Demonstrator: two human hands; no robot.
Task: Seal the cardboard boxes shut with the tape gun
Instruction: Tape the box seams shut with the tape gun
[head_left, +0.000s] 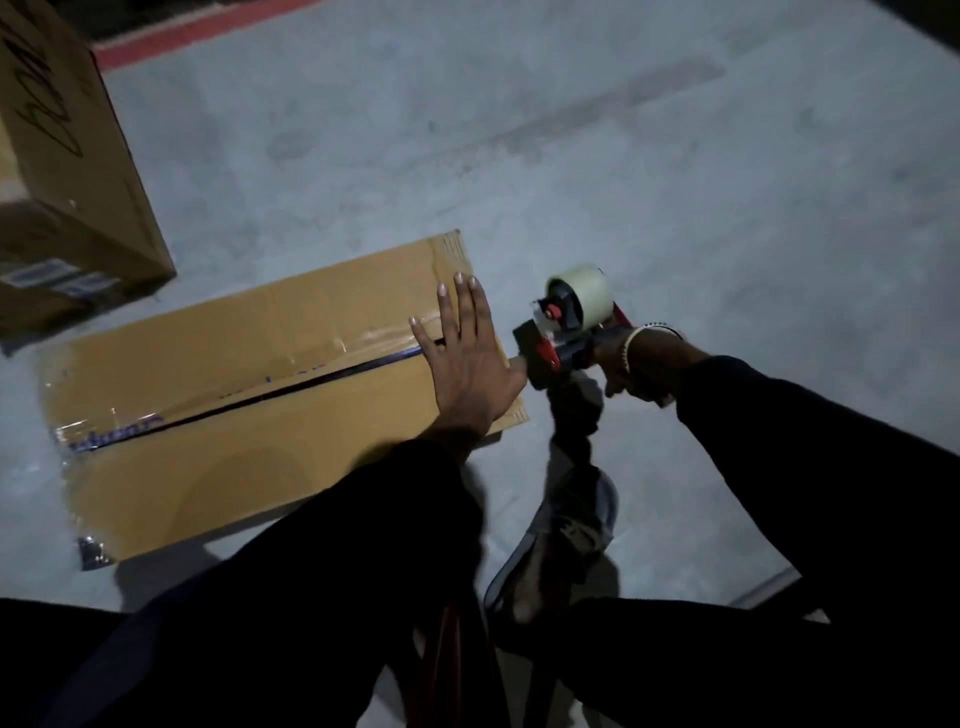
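Observation:
A flat brown cardboard box lies on the grey floor, its two top flaps meeting along a dark centre seam with clear tape over parts of it. My left hand presses flat on the box's right end, fingers spread straight across the seam. My right hand grips the handle of a red and black tape gun carrying a roll of clear tape. The gun's nose sits just off the box's right edge, close to my left thumb.
A taller cardboard box with black handwriting stands at the upper left. A red painted line crosses the floor at the top. My foot in a sandal rests on the floor below the tape gun.

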